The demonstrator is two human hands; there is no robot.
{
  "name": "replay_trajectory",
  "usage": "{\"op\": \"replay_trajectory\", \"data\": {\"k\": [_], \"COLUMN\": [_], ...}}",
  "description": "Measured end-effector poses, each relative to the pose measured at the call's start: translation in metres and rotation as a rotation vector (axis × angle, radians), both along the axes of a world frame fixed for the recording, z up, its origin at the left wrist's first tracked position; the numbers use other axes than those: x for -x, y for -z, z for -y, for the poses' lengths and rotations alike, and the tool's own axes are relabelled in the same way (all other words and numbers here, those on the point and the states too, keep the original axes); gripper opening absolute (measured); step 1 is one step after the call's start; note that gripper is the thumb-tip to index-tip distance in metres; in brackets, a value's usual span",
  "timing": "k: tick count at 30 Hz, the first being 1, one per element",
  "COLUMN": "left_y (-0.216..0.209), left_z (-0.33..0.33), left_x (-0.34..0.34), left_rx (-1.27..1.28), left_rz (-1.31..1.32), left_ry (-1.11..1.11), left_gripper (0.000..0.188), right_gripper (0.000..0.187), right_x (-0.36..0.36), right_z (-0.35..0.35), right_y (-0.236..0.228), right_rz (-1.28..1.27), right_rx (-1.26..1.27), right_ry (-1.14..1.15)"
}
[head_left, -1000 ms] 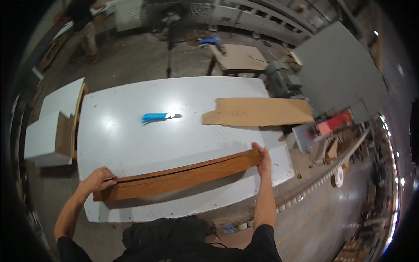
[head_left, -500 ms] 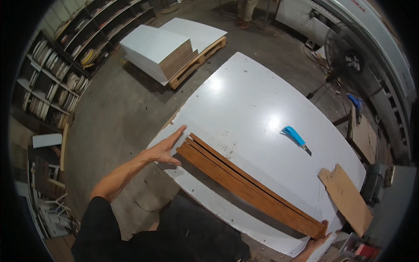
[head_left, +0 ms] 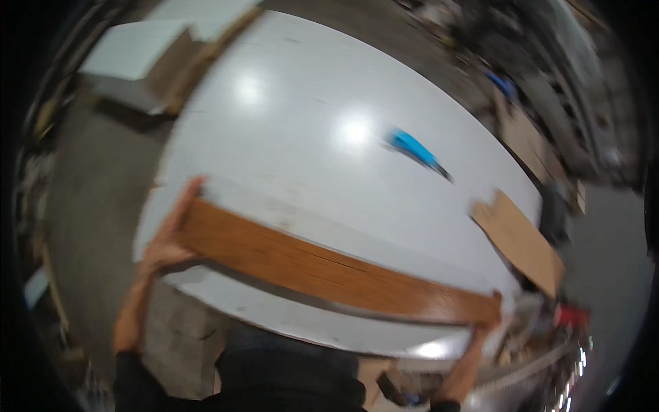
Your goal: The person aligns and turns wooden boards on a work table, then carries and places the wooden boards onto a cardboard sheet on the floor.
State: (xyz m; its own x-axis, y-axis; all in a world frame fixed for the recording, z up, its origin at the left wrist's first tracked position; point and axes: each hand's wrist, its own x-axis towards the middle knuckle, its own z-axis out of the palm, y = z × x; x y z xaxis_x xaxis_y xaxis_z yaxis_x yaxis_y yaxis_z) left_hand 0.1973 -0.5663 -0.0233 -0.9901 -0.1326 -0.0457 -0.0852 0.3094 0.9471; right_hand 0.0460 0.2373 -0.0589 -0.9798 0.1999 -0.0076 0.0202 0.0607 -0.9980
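A brown wood-grain board (head_left: 329, 273), with a thin dark line along part of it, stretches over the near part of a white-topped table (head_left: 288, 144). My left hand (head_left: 173, 237) is closed round its left end, thumb on the near side and fingers up the far side. At the opposite end, my right hand (head_left: 493, 317) grips the board, its fingers partly hidden and smeared by motion. A shadow under the near edge suggests the board is slightly raised. Beyond the board, a utility knife with a blue handle (head_left: 412, 145) lies on the table.
A torn piece of brown cardboard (head_left: 519, 240) lies at the table's right edge. White panels (head_left: 137, 58) are stacked at the far left. A blurred blue tool (head_left: 502, 84) sits past the table's far right edge, near machinery.
My view has swung right and blurred. The separate brown strips seen earlier now show mostly one broad face, turned toward me. My left hand has closed round their left end.
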Motion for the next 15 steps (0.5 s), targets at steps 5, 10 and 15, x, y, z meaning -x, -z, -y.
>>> {"op": "replay_trajectory", "data": {"k": [5,10,15], "left_y": [0.029,0.041,-0.030], "left_z": [-0.009,0.029,0.053], "left_x": [-0.014,-0.005,-0.001], "left_rx": [-0.051,-0.004,-0.183], "left_rz": [-0.084,-0.121,-0.113], "left_ry": [-0.206,-0.101,-0.068], "left_gripper": [0.111,0.109,0.124], "right_gripper": [0.070,0.068,0.071], "right_x": [0.009,-0.005,-0.043], "right_z": [0.056,0.065,0.080], "right_y": [0.005,-0.018,-0.097], "right_rz": [-0.105,-0.052,0.264], "right_rx": [0.204,0.330,0.424], "right_ry": [0.049,0.132,0.393]}}
